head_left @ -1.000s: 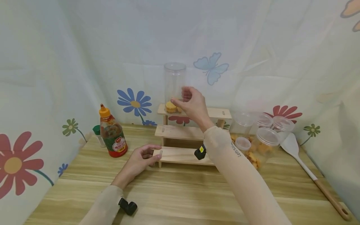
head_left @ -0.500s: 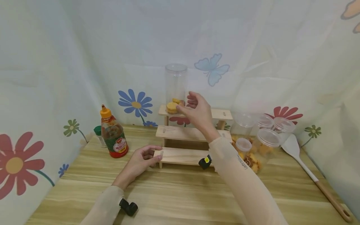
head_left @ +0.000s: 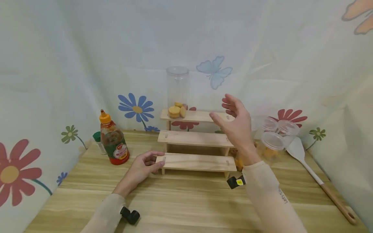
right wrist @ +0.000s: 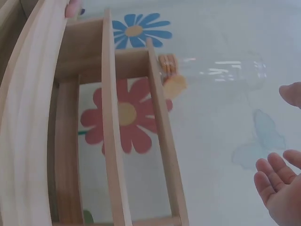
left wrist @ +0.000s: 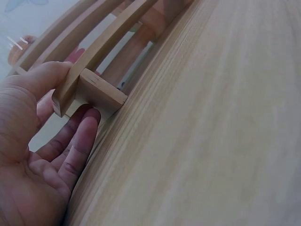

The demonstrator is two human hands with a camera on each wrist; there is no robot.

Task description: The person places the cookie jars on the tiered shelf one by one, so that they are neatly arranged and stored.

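Observation:
A three-tier wooden shelf (head_left: 198, 161) stands on the table. My left hand (head_left: 140, 170) holds the left end of its lowest tier. In the left wrist view, the thumb (left wrist: 49, 77) lies on top of the board and the fingers curl beneath it. On the left of the top tier a tall clear jar (head_left: 178, 85) stands upright, with a few yellow round biscuits (head_left: 174, 111) at its bottom. My right hand (head_left: 239, 126) is in the air above the shelf's right end, fingers spread and holding nothing. The right wrist view shows a gap between this hand and the jar (right wrist: 221, 70).
Several clear lidded jars (head_left: 272, 142) of snacks stand right of the shelf, partly hidden by my right arm. A white spatula (head_left: 313, 174) with a wooden handle lies farther right. A red sauce bottle (head_left: 115, 142) and a green-capped shaker (head_left: 99, 142) stand at left.
My right hand has moved away from the jar, to the right, and its fingers have spread. The jar stays on the top tier. My left hand keeps its hold on the shelf.

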